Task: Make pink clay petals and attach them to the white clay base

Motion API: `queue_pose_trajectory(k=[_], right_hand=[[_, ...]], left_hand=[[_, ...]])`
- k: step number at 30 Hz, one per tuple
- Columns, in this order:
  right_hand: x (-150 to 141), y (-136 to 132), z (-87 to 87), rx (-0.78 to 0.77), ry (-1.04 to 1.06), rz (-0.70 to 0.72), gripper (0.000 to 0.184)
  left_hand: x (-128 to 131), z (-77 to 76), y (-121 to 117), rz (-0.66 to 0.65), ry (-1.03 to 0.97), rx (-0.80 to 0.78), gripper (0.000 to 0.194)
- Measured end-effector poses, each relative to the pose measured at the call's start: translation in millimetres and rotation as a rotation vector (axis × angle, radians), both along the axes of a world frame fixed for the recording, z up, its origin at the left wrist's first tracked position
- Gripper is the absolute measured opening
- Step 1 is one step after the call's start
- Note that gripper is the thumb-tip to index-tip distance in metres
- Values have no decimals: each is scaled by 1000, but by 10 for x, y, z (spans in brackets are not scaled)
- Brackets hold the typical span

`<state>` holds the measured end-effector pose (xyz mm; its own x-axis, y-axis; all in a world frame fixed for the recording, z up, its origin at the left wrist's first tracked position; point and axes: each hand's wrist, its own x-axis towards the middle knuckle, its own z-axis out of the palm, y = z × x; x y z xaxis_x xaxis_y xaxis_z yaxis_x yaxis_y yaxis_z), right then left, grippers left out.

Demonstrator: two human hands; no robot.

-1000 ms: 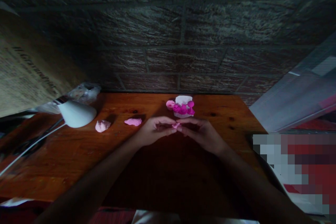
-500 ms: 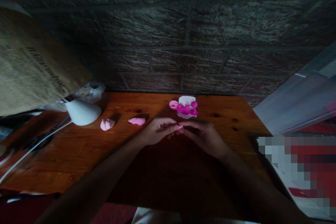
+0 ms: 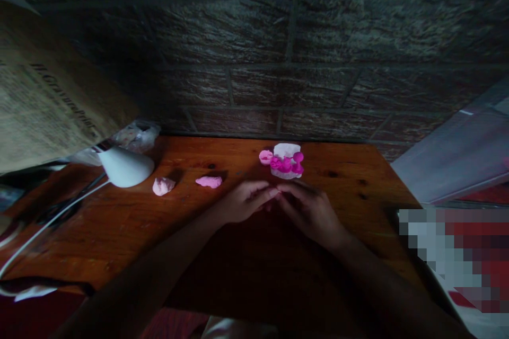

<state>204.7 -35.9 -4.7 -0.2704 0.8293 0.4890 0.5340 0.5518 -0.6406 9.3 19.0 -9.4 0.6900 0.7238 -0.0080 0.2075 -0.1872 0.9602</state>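
My left hand (image 3: pixel 244 202) and my right hand (image 3: pixel 306 209) meet fingertip to fingertip over the middle of the wooden table (image 3: pixel 119 228). Both pinch together; the small pink clay piece seen between them earlier is hidden now by the fingers. Just beyond the fingertips stands a white lump with magenta and pink clay petals stuck on it (image 3: pixel 285 161). Two loose pink clay lumps lie to the left: a flat one (image 3: pixel 209 181) and a paler one (image 3: pixel 163 186).
A white lamp head (image 3: pixel 124 166) on a thin arm lies at the table's left, with crumpled plastic (image 3: pixel 137 135) behind it. Printed brown paper (image 3: pixel 47 100) leans at far left. A brick wall backs the table. A blurred patch covers the lower right.
The view shifted slightly. My fingers closed tighter over the small pink piece, which no longer shows between them. The other clay pieces have not moved.
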Motion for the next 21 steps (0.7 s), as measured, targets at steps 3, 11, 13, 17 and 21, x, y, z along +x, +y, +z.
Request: queue_pose_trajectory(k=[3,11,13,17,21], right_hand=[[-19,5,6,-58,42,-19,16],[12,3,-15,-70,113,73,27],[13,12,-31,-89,85,63,20],[10,22,-51,-69,37,51,15],[10,12,-46,-7,16,56,15]], left_hand=[[-24,23,16,9,-14,47,43],[-44,16,33,11,8,27,45],[-39,13,28,14,27,40,46],[-47,24,24,10,53,84,46],[-61,32,32,-9,38,106,43]])
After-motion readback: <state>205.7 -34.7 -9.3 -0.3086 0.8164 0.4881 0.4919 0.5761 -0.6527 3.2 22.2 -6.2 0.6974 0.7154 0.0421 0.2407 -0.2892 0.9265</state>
